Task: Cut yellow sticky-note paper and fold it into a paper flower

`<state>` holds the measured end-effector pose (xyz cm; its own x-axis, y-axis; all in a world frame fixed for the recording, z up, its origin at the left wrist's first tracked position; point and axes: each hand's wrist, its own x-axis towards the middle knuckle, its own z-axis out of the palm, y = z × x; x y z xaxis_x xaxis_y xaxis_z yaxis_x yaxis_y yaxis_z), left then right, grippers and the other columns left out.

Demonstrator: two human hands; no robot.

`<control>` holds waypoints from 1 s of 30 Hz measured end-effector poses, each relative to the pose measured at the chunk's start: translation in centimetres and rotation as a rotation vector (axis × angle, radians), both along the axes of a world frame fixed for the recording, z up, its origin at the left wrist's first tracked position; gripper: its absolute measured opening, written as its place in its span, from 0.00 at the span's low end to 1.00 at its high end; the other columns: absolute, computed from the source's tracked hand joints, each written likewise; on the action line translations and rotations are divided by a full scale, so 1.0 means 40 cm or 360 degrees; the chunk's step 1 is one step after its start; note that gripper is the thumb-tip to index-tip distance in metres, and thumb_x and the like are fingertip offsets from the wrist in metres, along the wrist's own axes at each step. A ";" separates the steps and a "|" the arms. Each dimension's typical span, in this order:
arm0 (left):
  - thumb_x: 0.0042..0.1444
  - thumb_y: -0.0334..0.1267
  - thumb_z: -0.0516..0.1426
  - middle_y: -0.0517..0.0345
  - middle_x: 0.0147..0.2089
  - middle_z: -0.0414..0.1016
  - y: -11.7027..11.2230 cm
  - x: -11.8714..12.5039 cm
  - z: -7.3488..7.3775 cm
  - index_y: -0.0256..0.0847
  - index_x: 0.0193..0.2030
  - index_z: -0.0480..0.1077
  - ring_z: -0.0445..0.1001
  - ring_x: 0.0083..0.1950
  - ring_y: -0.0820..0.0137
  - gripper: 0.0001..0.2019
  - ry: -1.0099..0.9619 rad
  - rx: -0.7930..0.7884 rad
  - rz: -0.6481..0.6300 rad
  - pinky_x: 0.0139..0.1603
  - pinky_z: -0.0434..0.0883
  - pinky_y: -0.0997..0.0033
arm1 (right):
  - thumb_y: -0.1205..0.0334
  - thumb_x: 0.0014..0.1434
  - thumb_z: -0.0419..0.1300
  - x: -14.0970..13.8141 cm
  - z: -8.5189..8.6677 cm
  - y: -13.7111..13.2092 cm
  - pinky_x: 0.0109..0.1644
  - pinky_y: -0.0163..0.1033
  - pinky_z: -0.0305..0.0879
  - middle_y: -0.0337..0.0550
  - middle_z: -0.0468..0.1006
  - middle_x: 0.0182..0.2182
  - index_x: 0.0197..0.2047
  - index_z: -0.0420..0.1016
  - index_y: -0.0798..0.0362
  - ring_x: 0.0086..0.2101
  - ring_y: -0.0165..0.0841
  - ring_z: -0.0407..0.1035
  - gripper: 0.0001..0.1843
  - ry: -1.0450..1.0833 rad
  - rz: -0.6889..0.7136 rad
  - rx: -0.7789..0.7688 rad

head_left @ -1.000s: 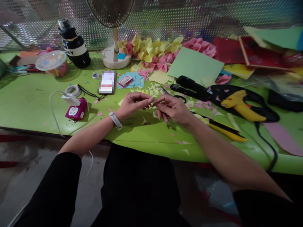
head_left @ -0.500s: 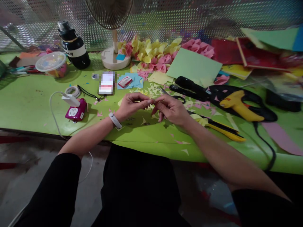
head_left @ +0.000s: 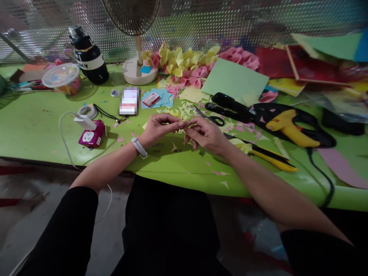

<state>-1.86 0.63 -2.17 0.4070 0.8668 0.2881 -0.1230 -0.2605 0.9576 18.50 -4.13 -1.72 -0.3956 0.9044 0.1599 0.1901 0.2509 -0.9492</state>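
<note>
My left hand (head_left: 159, 128) and my right hand (head_left: 205, 134) meet fingertip to fingertip just above the green table (head_left: 34, 126). Both are curled in a pinch on a small yellow paper piece (head_left: 186, 125), mostly hidden between the fingers. A white band sits on my left wrist. Yellow and pink paper scraps (head_left: 186, 111) lie scattered under and behind the hands. Small scissors (head_left: 211, 118) rest just beyond my right hand.
A yellow glue gun (head_left: 287, 124) with black cord and a yellow-black knife (head_left: 267, 155) lie at right. Folded pink and yellow paper shapes (head_left: 189, 63) pile near the fan base (head_left: 138, 71). Phone (head_left: 129, 100), pink power socket (head_left: 90, 136), bottle (head_left: 90, 57) and plastic tub (head_left: 60, 76) stand left.
Both hands stay pinched together on the paper piece; the right hand's fingers have shifted slightly left and closer to the left fingertips.
</note>
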 end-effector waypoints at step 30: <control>0.50 0.49 0.70 0.62 0.29 0.76 0.042 -0.017 0.034 0.39 0.32 0.76 0.73 0.28 0.81 0.16 -0.0131 -0.0186 0.0414 0.30 0.71 0.78 | 0.56 0.65 0.63 0.038 -0.002 0.046 0.44 0.54 0.73 0.46 0.79 0.35 0.36 0.80 0.48 0.37 0.41 0.73 0.07 -0.0462 -0.0642 0.0688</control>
<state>-2.55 2.32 -0.80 0.1462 0.9682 0.2030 -0.1453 -0.1819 0.9725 20.02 -2.30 -1.79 -0.1205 0.8691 0.4797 0.5822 0.4533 -0.6750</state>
